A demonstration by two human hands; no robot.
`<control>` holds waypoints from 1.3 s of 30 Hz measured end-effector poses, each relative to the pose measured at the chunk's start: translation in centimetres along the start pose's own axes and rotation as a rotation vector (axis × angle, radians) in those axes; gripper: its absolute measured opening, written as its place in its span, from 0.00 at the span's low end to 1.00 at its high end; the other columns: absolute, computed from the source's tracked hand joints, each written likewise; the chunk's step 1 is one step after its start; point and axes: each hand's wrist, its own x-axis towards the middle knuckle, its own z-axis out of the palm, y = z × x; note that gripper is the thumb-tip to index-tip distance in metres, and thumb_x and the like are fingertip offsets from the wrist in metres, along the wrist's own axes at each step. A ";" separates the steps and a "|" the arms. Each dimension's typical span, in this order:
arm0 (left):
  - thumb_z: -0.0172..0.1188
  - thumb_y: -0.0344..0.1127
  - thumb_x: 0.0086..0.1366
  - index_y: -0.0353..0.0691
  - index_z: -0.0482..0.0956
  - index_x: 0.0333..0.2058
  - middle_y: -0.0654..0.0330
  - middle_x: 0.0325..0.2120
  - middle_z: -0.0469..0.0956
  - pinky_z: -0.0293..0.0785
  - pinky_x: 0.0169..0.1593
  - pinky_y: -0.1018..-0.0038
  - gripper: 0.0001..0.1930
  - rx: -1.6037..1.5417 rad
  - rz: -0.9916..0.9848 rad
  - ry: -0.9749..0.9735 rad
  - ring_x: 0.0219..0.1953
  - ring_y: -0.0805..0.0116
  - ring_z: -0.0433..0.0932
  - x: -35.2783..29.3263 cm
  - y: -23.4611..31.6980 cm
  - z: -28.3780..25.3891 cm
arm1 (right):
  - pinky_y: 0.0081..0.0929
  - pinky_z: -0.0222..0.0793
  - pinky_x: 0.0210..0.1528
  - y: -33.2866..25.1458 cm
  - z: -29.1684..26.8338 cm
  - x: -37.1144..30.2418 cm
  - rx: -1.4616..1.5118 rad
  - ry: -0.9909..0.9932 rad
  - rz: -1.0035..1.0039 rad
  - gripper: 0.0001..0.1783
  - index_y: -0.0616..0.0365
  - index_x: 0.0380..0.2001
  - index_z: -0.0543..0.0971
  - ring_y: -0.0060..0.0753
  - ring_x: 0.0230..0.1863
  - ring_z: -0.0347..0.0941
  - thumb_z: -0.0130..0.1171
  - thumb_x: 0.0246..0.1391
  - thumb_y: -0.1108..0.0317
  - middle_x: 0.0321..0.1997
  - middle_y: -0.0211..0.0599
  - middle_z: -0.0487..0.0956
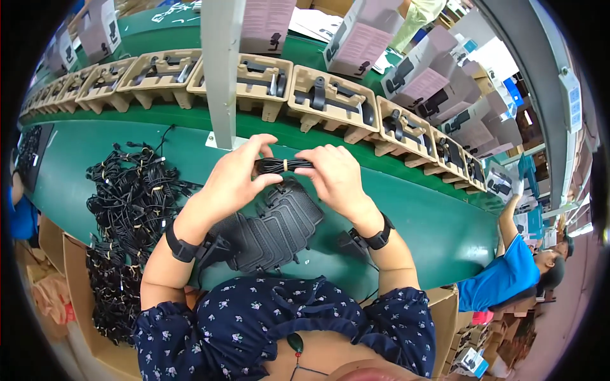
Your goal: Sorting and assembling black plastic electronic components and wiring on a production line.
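Note:
A coiled black cable with a tan band around its middle is stretched crosswise between my two hands. My left hand grips its left end between thumb and fingers. The other end is pinched by my right hand. Just below the cable, several ribbed black plastic pieces lie stacked on the green table, in front of my chest. To the left of my left forearm spreads a big heap of tied black cables.
Beyond the green table, a row of tan moulded trays with black parts runs along a belt. A pale metal post rises ahead. Printed boxes stand behind. A co-worker in blue reaches in at right.

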 end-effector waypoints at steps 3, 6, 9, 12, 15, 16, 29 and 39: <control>0.65 0.31 0.50 0.43 0.56 0.56 0.55 0.44 0.71 0.69 0.46 0.71 0.35 -0.252 -0.041 0.049 0.45 0.64 0.73 -0.5 -2.2 -0.1 | 0.25 0.67 0.33 -1.3 0.7 -0.5 0.258 0.030 0.316 0.11 0.60 0.40 0.70 0.29 0.27 0.72 0.54 0.53 0.68 0.28 0.35 0.75; 0.65 0.33 0.52 0.42 0.46 0.61 0.51 0.49 0.67 0.66 0.52 0.68 0.43 -0.594 0.070 0.191 0.51 0.61 0.68 -0.4 -4.8 2.3 | 0.28 0.71 0.40 -1.9 1.8 0.2 1.249 0.253 0.637 0.16 0.59 0.50 0.62 0.30 0.31 0.73 0.45 0.61 0.64 0.33 0.40 0.75; 0.61 0.32 0.56 0.39 0.36 0.62 0.48 0.46 0.69 0.70 0.48 0.69 0.44 -0.907 0.057 -0.140 0.44 0.60 0.74 -1.5 -3.1 4.4 | 0.30 0.70 0.43 -3.3 2.6 1.1 1.597 0.314 0.724 0.18 0.60 0.51 0.61 0.29 0.35 0.72 0.45 0.61 0.64 0.35 0.40 0.74; 0.51 0.34 0.64 0.37 0.62 0.47 0.64 0.16 0.71 0.67 0.21 0.82 0.15 -0.981 -0.085 -0.680 0.16 0.76 0.71 -2.4 -2.0 3.9 | 0.27 0.69 0.40 -4.1 2.6 1.9 1.516 0.351 0.719 0.17 0.60 0.50 0.65 0.24 0.30 0.67 0.46 0.60 0.63 0.30 0.33 0.69; 0.47 0.39 0.67 0.37 0.72 0.32 0.69 0.12 0.66 0.58 0.17 0.85 0.11 -0.933 -0.177 -0.539 0.13 0.83 0.62 -3.0 -4.0 3.0 | 0.21 0.68 0.33 -2.6 1.1 0.6 1.311 0.358 0.697 0.11 0.61 0.40 0.70 0.20 0.24 0.62 0.50 0.58 0.65 0.23 0.28 0.67; 0.46 0.39 0.67 0.37 0.71 0.32 0.71 0.11 0.63 0.56 0.17 0.85 0.11 -0.961 -0.191 -0.425 0.13 0.84 0.59 -3.3 -4.9 2.8 | 0.22 0.68 0.35 -2.7 0.6 0.2 1.144 0.278 0.731 0.10 0.60 0.38 0.70 0.22 0.27 0.64 0.52 0.56 0.67 0.26 0.30 0.69; 0.62 0.36 0.50 0.37 0.73 0.31 0.54 0.27 0.73 0.69 0.36 0.65 0.12 0.250 0.202 0.440 0.32 0.54 0.72 -4.8 -4.7 -2.7 | 0.20 0.60 0.27 -3.3 1.7 -1.4 0.440 -0.017 0.598 0.18 0.61 0.49 0.67 0.22 0.23 0.61 0.53 0.54 0.70 0.23 0.31 0.67; 0.55 0.39 0.58 0.36 0.71 0.36 0.54 0.31 0.74 0.67 0.39 0.63 0.13 1.084 -0.378 0.184 0.35 0.55 0.72 -12.9 -10.7 -7.8 | 0.11 0.54 0.20 13.9 -6.2 -11.5 0.263 0.801 0.957 0.14 0.60 0.45 0.70 0.10 0.20 0.60 0.47 0.60 0.65 0.22 0.23 0.71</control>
